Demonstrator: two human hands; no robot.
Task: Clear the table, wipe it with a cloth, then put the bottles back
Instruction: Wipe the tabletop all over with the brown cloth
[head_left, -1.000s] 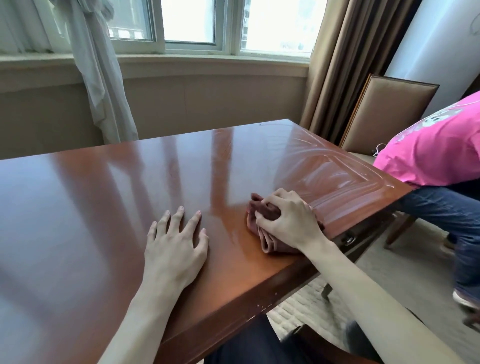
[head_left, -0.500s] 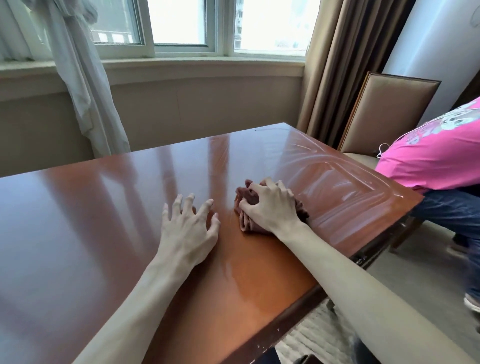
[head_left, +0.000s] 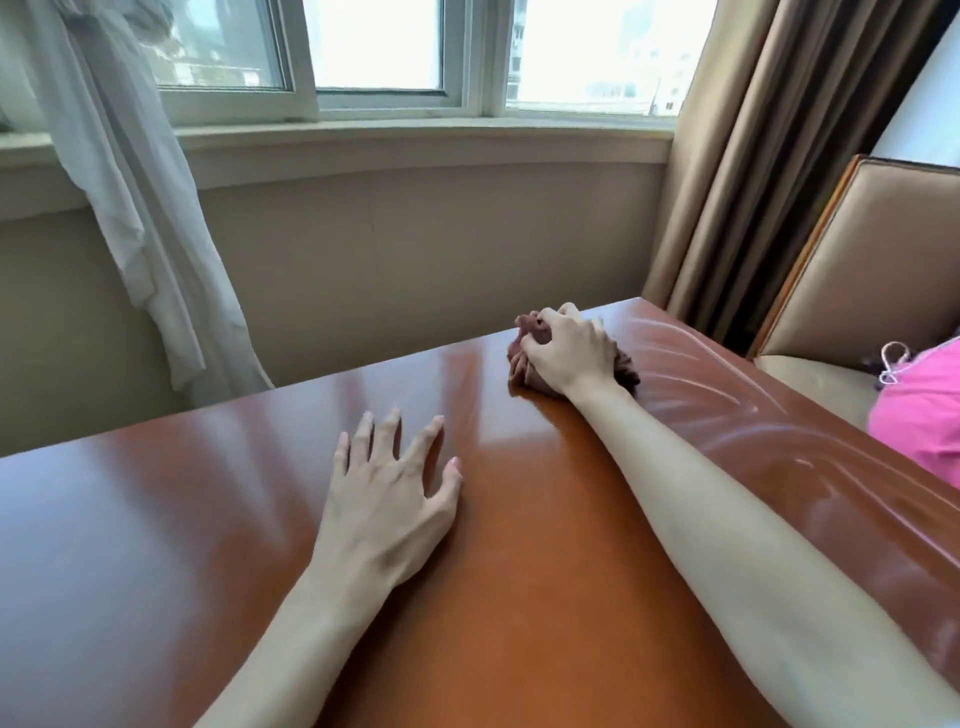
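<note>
Your right hand (head_left: 569, 353) grips bunched cloth (head_left: 530, 358) at table (head_left: 545, 571) far edge. Left hand (head_left: 387, 499) rests spread, flat, nearer you. Keep palm pressure even; overlap streaks right of grip.

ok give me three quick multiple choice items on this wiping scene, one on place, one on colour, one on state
1. Where on the table is the cloth?
A. near the far edge
B. at the near left corner
C. hanging off the near edge

2. What colour is the cloth?
A. bright yellow
B. reddish brown
C. white

3. How is the left hand?
A. gripping a bottle
B. clenched in a fist
C. resting with fingers spread

Answers: 1 A, the right hand grips it by the far edge. 2 B, its folds show reddish brown. 3 C, it rests on the wood, holding nothing.
</note>
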